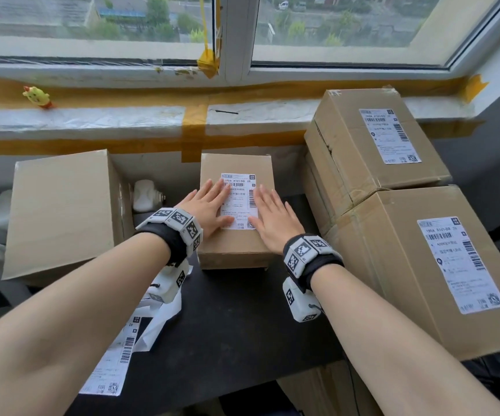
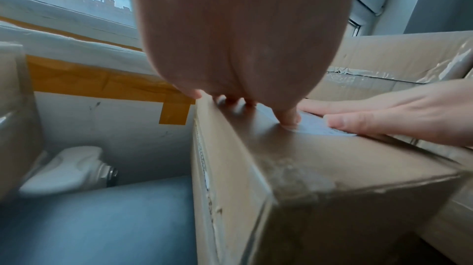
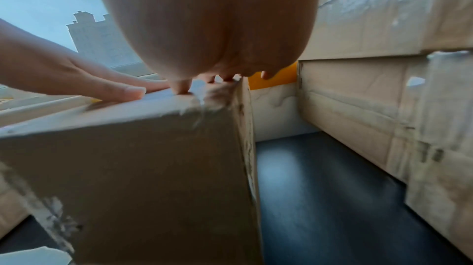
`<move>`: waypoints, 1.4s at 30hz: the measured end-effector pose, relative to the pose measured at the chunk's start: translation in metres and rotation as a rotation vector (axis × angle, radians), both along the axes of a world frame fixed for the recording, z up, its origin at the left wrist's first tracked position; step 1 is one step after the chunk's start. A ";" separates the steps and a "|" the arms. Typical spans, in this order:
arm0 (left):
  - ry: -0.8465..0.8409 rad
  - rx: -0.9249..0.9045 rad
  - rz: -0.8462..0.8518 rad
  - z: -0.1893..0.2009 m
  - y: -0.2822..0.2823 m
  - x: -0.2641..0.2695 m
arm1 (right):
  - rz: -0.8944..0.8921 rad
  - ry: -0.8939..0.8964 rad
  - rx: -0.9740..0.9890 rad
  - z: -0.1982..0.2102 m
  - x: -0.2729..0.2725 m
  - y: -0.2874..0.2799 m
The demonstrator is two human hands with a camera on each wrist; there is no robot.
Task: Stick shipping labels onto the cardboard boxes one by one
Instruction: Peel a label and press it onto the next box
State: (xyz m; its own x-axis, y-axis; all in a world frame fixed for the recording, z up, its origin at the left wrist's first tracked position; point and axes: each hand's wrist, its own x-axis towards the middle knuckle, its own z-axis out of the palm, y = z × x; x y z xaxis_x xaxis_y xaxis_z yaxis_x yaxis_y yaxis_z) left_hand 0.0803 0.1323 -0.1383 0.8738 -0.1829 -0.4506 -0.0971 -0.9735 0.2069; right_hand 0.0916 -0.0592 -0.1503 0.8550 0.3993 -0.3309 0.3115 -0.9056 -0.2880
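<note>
A small cardboard box (image 1: 234, 244) stands in the middle of the dark table, with a white shipping label (image 1: 239, 202) lying on its top. My left hand (image 1: 209, 202) lies flat on the label's left edge, fingers straight. On the label's right edge my right hand (image 1: 272, 211) presses flat the same way. In the left wrist view the left hand (image 2: 243, 95) touches the box top (image 2: 307, 148) with the label (image 2: 320, 127) under its thumb. The right wrist view shows the right hand (image 3: 204, 83) on the same box (image 3: 153, 158).
A plain box (image 1: 62, 211) stands at the left. Two labelled boxes are stacked at the right, the upper (image 1: 371, 139) and the lower (image 1: 422, 265). Loose labels and backing paper (image 1: 116, 355) lie at the table's front left. A white fitting (image 1: 145, 195) sits by the wall.
</note>
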 end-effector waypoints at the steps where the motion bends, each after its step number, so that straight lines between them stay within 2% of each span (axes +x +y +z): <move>1: -0.004 -0.007 0.023 -0.001 -0.001 -0.002 | -0.024 -0.004 0.009 -0.002 -0.006 -0.004; 4: -0.011 -0.067 0.160 0.001 -0.005 -0.012 | -0.139 -0.006 0.057 -0.005 -0.022 -0.013; 7: 0.004 -0.252 0.393 0.011 -0.009 -0.027 | -0.216 -0.060 0.131 0.001 -0.039 -0.017; 9: 0.027 -0.364 0.492 0.017 -0.010 -0.040 | -0.173 -0.138 0.163 0.005 -0.055 -0.019; 13: 0.051 -0.483 0.565 0.012 -0.013 -0.058 | -0.015 -0.223 0.138 0.004 -0.084 -0.020; 16: 0.005 -0.549 0.578 0.006 -0.016 -0.060 | -0.011 -0.225 0.097 0.000 -0.093 -0.021; 19: -0.012 -0.610 0.531 0.002 -0.025 -0.058 | -0.100 -0.192 0.093 -0.002 -0.090 -0.026; 23: 0.013 -0.694 0.497 0.005 -0.043 -0.050 | -0.180 -0.124 0.068 0.000 -0.078 -0.036; 31: 0.109 -0.807 0.536 0.011 -0.077 -0.026 | -0.217 -0.094 0.044 0.003 -0.046 -0.060; 36: 0.095 -0.719 0.528 0.008 -0.090 -0.014 | -0.215 -0.129 -0.004 0.002 -0.033 -0.070; 42: -0.094 -0.309 0.309 0.021 -0.083 -0.023 | -0.194 -0.196 -0.060 0.015 -0.030 -0.069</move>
